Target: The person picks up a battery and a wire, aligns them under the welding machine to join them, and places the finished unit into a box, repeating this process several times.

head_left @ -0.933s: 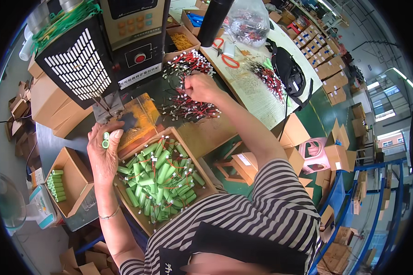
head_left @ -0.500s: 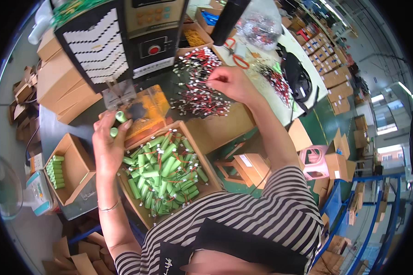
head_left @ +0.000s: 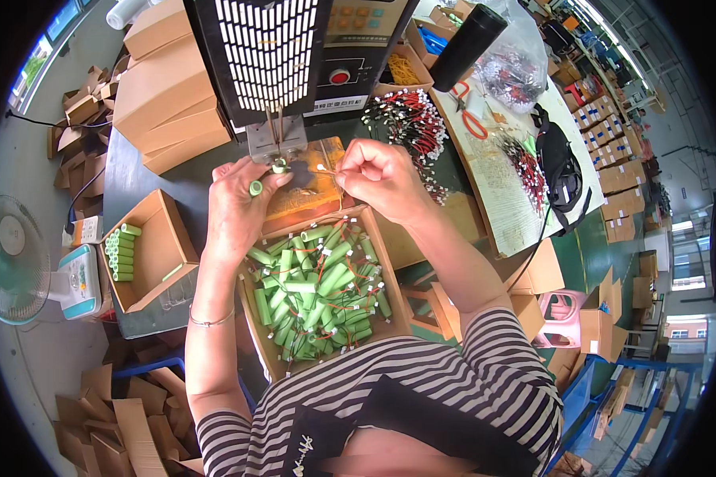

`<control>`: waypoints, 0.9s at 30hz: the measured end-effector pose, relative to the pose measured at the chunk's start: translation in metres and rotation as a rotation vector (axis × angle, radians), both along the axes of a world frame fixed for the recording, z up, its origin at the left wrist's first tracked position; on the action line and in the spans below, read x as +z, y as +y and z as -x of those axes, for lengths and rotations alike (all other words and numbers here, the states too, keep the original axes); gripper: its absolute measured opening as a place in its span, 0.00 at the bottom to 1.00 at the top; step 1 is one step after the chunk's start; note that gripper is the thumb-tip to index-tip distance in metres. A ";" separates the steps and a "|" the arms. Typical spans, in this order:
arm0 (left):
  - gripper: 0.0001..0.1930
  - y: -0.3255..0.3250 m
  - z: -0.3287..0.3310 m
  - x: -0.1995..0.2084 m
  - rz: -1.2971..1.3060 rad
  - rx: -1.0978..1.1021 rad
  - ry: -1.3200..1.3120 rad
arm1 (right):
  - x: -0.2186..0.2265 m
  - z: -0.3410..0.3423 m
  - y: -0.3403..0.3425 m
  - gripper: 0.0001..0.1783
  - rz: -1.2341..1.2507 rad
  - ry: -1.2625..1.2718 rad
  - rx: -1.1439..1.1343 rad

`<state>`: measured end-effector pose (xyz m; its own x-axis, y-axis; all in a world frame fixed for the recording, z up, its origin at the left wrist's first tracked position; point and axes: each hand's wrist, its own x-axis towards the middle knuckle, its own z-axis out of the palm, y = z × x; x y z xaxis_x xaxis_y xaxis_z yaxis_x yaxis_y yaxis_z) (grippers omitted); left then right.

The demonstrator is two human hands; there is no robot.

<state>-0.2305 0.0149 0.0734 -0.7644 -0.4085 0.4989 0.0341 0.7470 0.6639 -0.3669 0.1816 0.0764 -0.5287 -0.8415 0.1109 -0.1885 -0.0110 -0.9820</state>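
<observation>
My left hand [head_left: 240, 199] is closed around two green cylindrical battery cells. One battery cell [head_left: 279, 166] sits right under the pins of a black spot welder [head_left: 277, 127]; the other cell [head_left: 255, 188] shows between the fingers. My right hand [head_left: 380, 179] pinches a thin wire lead with a white connector [head_left: 322, 168], held over an orange worn block [head_left: 326, 195] just right of the cells. Nearest me, below both hands, stands a cardboard box [head_left: 402, 314] full of green cells with red and black leads. A heap of loose wire leads [head_left: 422, 131] lies beyond my right hand.
A smaller cardboard box [head_left: 167, 238] at the left holds stacked green cells. Behind it stand folded cartons [head_left: 167, 87] and a fan [head_left: 16, 246]. To the right are a black cylinder [head_left: 469, 48], red-handled scissors [head_left: 473, 123] and a black bag [head_left: 565, 159].
My right hand has left the heap of leads and come left toward the welder, a wire lead in its fingers. My left hand has brought a cell under the welder pins. The view has shifted.
</observation>
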 end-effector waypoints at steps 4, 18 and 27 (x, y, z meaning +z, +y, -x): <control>0.07 -0.007 0.003 -0.003 0.044 0.001 -0.064 | 0.000 0.002 -0.006 0.06 -0.059 0.007 -0.063; 0.08 -0.005 0.005 0.001 -0.009 -0.050 -0.041 | 0.001 -0.005 -0.008 0.06 -0.054 0.034 -0.110; 0.09 0.021 -0.037 0.018 -0.632 -0.057 -0.134 | 0.002 -0.006 -0.002 0.04 0.053 -0.077 -0.002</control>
